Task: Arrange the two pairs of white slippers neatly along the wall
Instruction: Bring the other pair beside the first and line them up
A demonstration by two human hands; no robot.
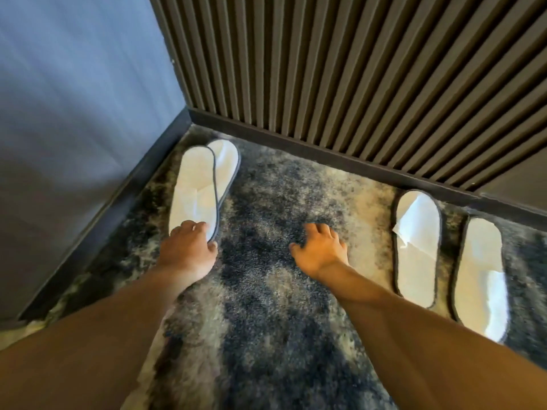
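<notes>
Left hand (189, 250): grip closed over the heel end of the upper slipper (194, 190), fingers curled on its near edge at about 9 o'clock in the frame. That slipper lies sole-up on top of a second slipper (226, 161), the two stacked and slightly fanned, toes pointing to 12 o'clock toward the corner where the blue wall (74, 99) meets the slatted wall (355, 69). Right hand (318, 250): grip open, fingers spread, holding nothing, palm down over the mottled carpet (266, 321) near frame centre; contact with the carpet cannot be told. At 3 o'clock, the other pair: one slipper (417, 247) and its mate (479, 276) lie side by side, just apart, toes toward the dark baseboard (325, 155) of the slatted wall.
</notes>
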